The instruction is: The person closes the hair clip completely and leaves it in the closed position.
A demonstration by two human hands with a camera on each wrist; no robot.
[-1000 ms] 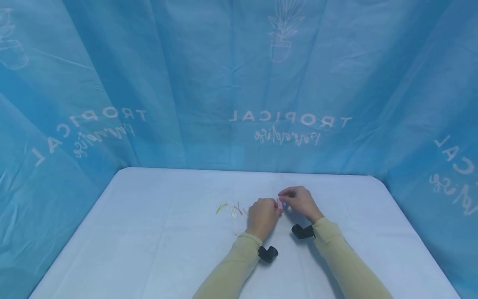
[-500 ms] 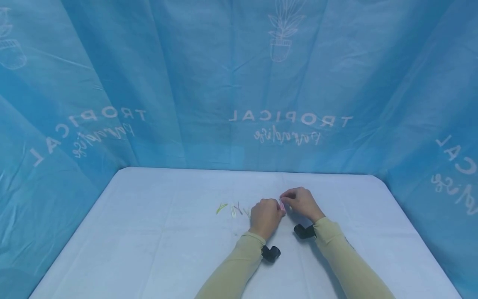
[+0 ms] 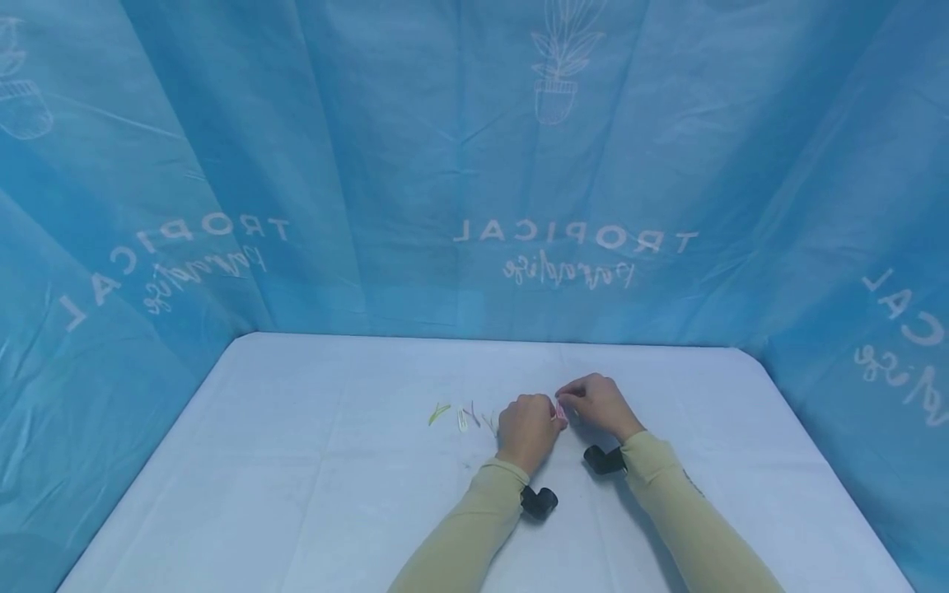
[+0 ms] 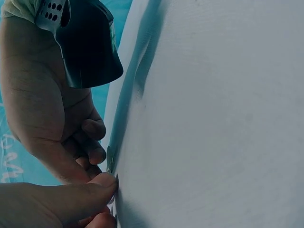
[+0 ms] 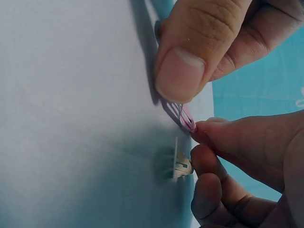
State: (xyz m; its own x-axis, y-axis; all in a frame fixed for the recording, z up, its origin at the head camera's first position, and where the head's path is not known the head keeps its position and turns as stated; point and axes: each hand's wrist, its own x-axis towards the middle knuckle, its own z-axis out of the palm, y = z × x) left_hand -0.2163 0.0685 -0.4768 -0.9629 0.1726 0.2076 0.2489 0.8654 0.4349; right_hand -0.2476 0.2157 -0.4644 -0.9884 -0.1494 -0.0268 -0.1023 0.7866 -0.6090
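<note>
A pink snap hair clip (image 5: 186, 116) is held between both hands above the table, seen best in the right wrist view. My left hand (image 3: 528, 430) pinches one end of it between thumb and finger. My right hand (image 3: 599, 403) pinches the other end, its thumb (image 5: 183, 71) covering part of the clip. In the left wrist view my left thumb (image 4: 71, 202) hides most of the clip. Just left of my left hand lie several small clips, among them a yellow one (image 3: 439, 413), a white one (image 3: 463, 421) and a brownish-pink one (image 3: 472, 414).
A small cream-coloured clip-like piece (image 5: 183, 166) stands close beside the left fingers in the right wrist view. The white-covered table (image 3: 282, 461) reaches back to a blue printed curtain (image 3: 400, 206). Black wrist cameras (image 3: 539, 503) jut inward from both sleeves.
My left hand has shifted slightly right with the pink hair clip, and my right hand slightly right too. Over the last half second both have stayed nearly still, gripping the clip.
</note>
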